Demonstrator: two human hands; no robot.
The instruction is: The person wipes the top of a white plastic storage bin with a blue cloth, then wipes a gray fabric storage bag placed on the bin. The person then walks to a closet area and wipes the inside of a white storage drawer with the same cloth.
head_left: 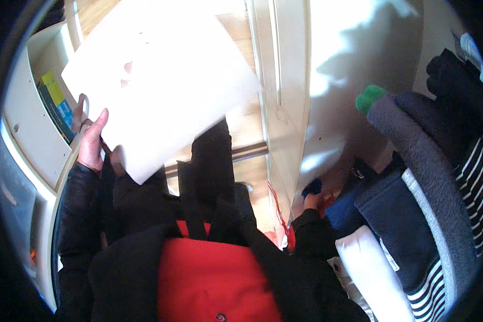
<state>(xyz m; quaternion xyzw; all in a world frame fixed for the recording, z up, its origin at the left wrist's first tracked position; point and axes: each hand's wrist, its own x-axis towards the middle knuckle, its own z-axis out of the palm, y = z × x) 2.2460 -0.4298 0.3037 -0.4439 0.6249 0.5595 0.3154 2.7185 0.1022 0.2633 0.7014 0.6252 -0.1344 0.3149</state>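
Note:
My left hand point(93, 142) is closed on the edge of a large, flat white sheet-like thing point(172, 80), with the thumb on its upper face. Glare washes out most of its surface, though a few small pinkish marks show; whether it is a board, a bag or stiff paper I cannot tell. Down to the right, my right hand point(311, 202) reaches in beside hanging clothes. Its fingers meet a small bunch of dark blue cloth point(312, 188) and are mostly hidden by it. A red cord point(278, 206) hangs just left of that hand.
Clothes fill the right side: a grey fleecy garment point(413, 139), a dark blue one point(389, 206), a striped one point(480, 188) and a white roll point(373, 268). A pale door panel point(284, 107) stands mid-right. At left, an open white drawer point(37, 115) holds books point(59, 104).

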